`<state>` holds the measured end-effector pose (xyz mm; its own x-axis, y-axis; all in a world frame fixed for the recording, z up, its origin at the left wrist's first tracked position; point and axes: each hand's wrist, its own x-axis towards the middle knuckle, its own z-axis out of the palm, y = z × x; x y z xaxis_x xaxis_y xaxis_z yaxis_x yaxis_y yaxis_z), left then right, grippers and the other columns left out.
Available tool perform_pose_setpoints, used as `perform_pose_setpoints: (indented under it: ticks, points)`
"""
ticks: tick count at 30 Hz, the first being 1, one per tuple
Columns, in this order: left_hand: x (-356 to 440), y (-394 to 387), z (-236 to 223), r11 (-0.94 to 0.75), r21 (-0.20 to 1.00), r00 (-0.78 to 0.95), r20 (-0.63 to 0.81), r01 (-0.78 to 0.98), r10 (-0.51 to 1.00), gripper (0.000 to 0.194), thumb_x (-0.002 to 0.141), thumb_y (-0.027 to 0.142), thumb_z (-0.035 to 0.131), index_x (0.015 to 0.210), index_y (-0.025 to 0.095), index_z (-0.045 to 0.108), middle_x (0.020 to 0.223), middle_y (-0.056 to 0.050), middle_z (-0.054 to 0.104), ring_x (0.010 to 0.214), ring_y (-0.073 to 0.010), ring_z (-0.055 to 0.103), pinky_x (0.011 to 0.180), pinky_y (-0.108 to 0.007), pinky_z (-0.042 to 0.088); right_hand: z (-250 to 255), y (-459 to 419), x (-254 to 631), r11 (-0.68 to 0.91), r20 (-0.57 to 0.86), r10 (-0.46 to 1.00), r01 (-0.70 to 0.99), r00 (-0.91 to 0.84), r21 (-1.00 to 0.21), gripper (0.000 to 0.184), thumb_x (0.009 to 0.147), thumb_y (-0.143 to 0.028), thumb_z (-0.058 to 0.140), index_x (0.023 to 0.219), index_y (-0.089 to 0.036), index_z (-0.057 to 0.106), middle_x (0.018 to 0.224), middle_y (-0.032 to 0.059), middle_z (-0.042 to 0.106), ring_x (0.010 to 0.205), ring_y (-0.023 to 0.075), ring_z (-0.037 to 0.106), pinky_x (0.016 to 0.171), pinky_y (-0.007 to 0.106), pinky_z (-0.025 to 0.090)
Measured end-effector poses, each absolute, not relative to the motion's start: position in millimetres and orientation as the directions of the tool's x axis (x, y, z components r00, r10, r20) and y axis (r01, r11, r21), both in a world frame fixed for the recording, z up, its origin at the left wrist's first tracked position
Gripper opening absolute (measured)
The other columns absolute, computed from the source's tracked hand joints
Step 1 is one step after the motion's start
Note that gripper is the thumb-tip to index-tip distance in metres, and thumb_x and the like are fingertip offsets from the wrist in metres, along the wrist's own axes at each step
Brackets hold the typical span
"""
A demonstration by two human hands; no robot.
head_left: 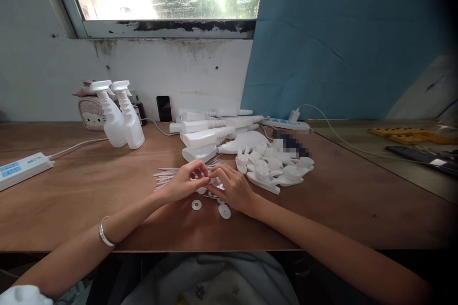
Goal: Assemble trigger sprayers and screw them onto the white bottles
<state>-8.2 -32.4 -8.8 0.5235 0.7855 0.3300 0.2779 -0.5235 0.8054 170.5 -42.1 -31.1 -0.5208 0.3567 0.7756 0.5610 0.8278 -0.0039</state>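
Observation:
My left hand (184, 182) and my right hand (234, 188) meet at the middle of the table, fingertips pinched together around something small and whitish. What it is, I cannot make out, since the fingers cover most of it. Just below them lie several flat white washers (196, 205), some partly hidden under my right hand. Thin white tubes (164, 175) are spread beside and behind my left hand. To the right of my right hand is a pile of white spray trigger parts (263, 170).
Empty white spray bottles (205, 138) lie stacked behind the hands. Two bottles with trigger heads (132, 124) stand at the left back, by a pink bag (92, 113). A phone (164, 108) leans on the wall. Power strips (25, 170) and cables lie at both sides.

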Motion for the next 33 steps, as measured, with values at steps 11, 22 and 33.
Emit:
perform_pose_setpoints:
  ticks: [11,22,33]
  points:
    - [-13,-34,-6,-0.782,0.464,0.656,0.443,0.416,0.611,0.023,0.084,0.037,0.052,0.075,0.016,0.056,0.078,-0.003,0.056,0.073,-0.015,0.051,0.071,-0.026,0.041,-31,-37,175,0.828,0.747,0.311,0.554,-0.588,0.091,0.024,0.089,-0.034,0.05,0.07,-0.019,0.049,0.068,0.0036,0.058,0.065,0.0169,0.052,0.059,0.028,0.044]
    - [-21,-27,-9,-0.882,0.268,0.739,0.481,0.387,0.471,0.036,0.089,0.043,0.044,0.075,0.017,0.064,0.083,-0.008,0.061,0.075,-0.0169,0.053,0.075,-0.03,0.041,-21,-31,189,0.933,0.673,0.214,0.352,-0.708,0.073,0.014,0.087,-0.027,0.055,0.077,-0.018,0.056,0.082,0.0044,0.065,0.073,0.0151,0.058,0.065,0.028,0.048]
    - [-24,-21,-9,-0.895,0.308,0.779,0.45,0.323,0.436,0.028,0.091,0.03,0.043,0.079,0.017,0.064,0.086,-0.008,0.06,0.081,-0.0171,0.053,0.075,-0.027,0.041,-21,-29,189,0.942,0.652,0.28,0.332,-0.704,-0.047,0.014,0.09,-0.026,0.051,0.08,-0.018,0.057,0.085,0.0055,0.064,0.075,0.0155,0.056,0.067,0.029,0.047]
